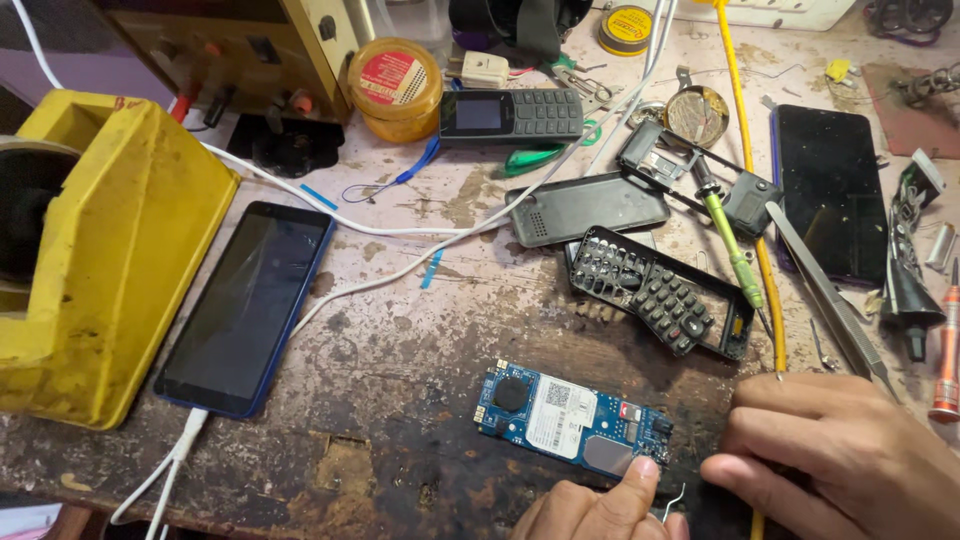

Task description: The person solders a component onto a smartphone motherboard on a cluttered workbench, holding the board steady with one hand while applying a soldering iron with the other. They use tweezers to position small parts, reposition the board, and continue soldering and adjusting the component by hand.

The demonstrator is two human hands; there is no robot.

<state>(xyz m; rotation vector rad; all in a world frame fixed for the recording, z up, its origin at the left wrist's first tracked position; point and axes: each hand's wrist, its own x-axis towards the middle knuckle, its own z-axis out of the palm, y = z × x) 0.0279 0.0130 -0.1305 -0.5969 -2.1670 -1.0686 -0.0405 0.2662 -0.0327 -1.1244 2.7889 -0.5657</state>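
Note:
A blue phone circuit board point(570, 417) with a white label lies flat on the worn bench near the front edge. My left hand point(600, 505) presses a fingertip on the board's near right corner. My right hand point(850, 460) rests on the bench just right of the board, fingers curled, pinching something thin that I cannot make out. A small bent wire point(675, 500) lies between the two hands.
A black keypad frame point(660, 292), grey back cover point(585, 208), green screwdriver point(730, 250), tweezers point(825, 295) and a black smartphone point(830, 190) lie behind. A blue smartphone point(245, 305) on a white cable sits left beside a yellow tape dispenser point(110, 250). A keypad phone point(510, 114) rests at the back.

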